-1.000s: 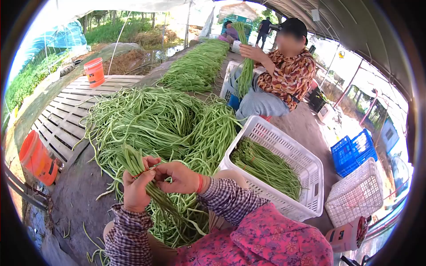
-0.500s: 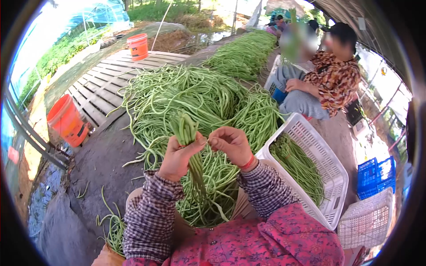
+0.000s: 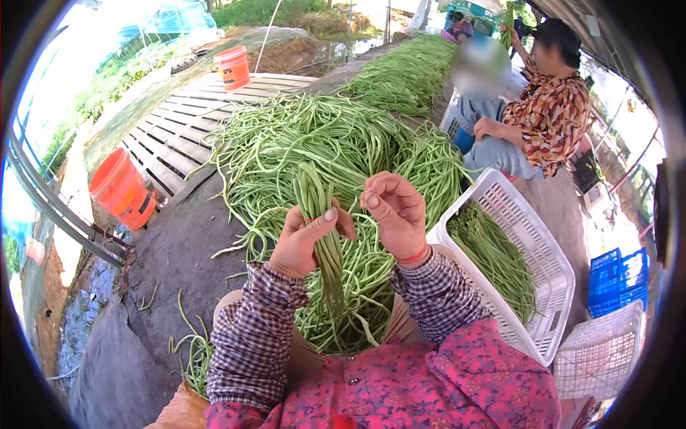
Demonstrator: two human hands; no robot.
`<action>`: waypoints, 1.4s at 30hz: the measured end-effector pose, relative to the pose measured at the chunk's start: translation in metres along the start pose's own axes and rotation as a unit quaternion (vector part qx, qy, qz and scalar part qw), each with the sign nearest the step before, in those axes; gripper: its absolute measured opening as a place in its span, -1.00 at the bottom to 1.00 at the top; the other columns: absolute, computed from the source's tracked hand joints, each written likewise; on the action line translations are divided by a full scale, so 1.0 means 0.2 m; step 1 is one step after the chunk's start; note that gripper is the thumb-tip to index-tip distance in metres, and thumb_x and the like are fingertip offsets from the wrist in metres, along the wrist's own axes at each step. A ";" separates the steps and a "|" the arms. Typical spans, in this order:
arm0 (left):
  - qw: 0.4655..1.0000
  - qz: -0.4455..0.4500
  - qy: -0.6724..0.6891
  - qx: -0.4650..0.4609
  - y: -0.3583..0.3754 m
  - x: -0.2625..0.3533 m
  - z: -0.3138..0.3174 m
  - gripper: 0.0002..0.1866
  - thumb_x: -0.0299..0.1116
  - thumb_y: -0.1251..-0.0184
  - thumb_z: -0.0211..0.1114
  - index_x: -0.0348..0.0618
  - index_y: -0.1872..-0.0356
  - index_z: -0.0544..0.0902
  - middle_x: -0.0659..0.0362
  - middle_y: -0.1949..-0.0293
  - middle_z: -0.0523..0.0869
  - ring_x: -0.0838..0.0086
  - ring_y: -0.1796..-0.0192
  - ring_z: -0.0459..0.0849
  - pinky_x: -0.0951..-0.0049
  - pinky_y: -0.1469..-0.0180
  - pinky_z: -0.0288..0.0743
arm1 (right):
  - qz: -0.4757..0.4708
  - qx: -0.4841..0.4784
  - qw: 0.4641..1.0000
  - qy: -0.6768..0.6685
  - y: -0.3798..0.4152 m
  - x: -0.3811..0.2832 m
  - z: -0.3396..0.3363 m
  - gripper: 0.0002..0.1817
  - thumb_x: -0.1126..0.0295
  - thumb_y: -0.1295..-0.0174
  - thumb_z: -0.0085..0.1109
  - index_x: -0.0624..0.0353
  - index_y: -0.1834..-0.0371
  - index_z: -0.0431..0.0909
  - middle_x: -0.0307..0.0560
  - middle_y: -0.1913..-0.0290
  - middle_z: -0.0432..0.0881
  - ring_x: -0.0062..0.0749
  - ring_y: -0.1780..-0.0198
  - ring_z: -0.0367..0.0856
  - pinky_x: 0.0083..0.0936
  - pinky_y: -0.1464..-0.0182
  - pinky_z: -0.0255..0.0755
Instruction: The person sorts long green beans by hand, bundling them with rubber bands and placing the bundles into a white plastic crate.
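In the head view my left hand is wrapped round an upright bunch of long green beans, their tips standing above my thumb and their lower ends hanging down. A bit of red shows on the bunch beside my fingers. To its right, apart from the bunch, my right hand is raised with thumb and forefinger brought together; anything between them is too small to make out. A red band circles my right wrist. Just beyond both hands lies a large heap of loose long beans, which also spreads down between my knees.
At my right stands a white plastic crate with bean bunches inside. Blue crates and another white crate lie farther right. Orange buckets stand left, by a slatted platform. A person in a patterned shirt sits at the back right.
My right hand has moved away from the bunch, up and to the right. My left hand still grips the beans. The seated person's raised hand with beans has moved up and right.
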State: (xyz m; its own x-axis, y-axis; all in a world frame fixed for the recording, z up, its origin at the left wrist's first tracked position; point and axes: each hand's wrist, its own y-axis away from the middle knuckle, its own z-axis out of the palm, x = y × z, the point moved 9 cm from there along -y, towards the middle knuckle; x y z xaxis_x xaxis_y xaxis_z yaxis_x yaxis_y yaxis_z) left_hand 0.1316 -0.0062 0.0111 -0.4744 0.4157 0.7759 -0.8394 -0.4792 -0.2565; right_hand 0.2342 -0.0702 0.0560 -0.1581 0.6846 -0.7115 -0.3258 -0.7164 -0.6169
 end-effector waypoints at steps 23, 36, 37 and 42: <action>0.966 0.077 -0.174 0.175 0.03 0.16 -0.17 -0.70 -0.48 -0.14 0.40 -0.28 0.13 0.51 0.18 0.25 0.65 0.56 0.21 0.62 0.52 0.14 0.50 | 0.228 -0.061 0.933 0.273 0.16 0.34 0.06 -0.69 0.45 -0.10 0.36 0.33 0.16 0.47 -0.28 0.36 0.58 -0.72 0.32 0.49 -0.70 0.32 0.40; 0.996 -0.020 -0.078 0.040 -0.02 0.10 -0.12 -0.57 -0.60 -0.24 0.19 -0.37 -0.16 0.40 -0.05 -0.01 0.61 0.32 -0.02 0.62 0.33 -0.10 0.52 | 0.352 -0.004 0.935 -0.045 0.14 0.33 -0.02 -0.74 0.27 -0.29 0.16 0.30 0.26 0.58 -0.33 0.44 0.56 -0.76 0.46 0.44 -0.74 0.40 0.32; 0.997 -0.016 -0.072 0.029 -0.02 0.10 -0.12 -0.56 -0.60 -0.24 0.18 -0.38 -0.16 0.40 -0.05 -0.01 0.61 0.32 -0.03 0.61 0.32 -0.10 0.52 | 0.351 0.002 0.935 -0.046 0.13 0.32 -0.03 -0.74 0.27 -0.29 0.17 0.30 0.25 0.58 -0.32 0.45 0.56 -0.76 0.47 0.44 -0.74 0.41 0.32; 0.992 -0.025 -0.113 0.055 -0.02 0.10 -0.15 -0.59 -0.60 -0.24 0.13 -0.39 -0.15 0.41 0.00 0.01 0.62 0.35 -0.02 0.62 0.35 -0.06 0.52 | 0.274 -0.018 0.951 0.140 0.07 0.25 -0.09 -0.85 0.39 -0.29 0.14 0.27 0.23 0.55 -0.28 0.37 0.52 -0.76 0.50 0.44 -0.78 0.50 0.30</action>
State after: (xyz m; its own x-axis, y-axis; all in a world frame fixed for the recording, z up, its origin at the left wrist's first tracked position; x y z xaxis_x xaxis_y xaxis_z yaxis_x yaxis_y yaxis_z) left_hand 0.1177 0.0273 0.0094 -0.3505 0.2631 0.8988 -0.8207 -0.5486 -0.1595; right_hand 0.2379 -0.0488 0.0049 -0.0391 0.1479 -0.9882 -0.2328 -0.9631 -0.1350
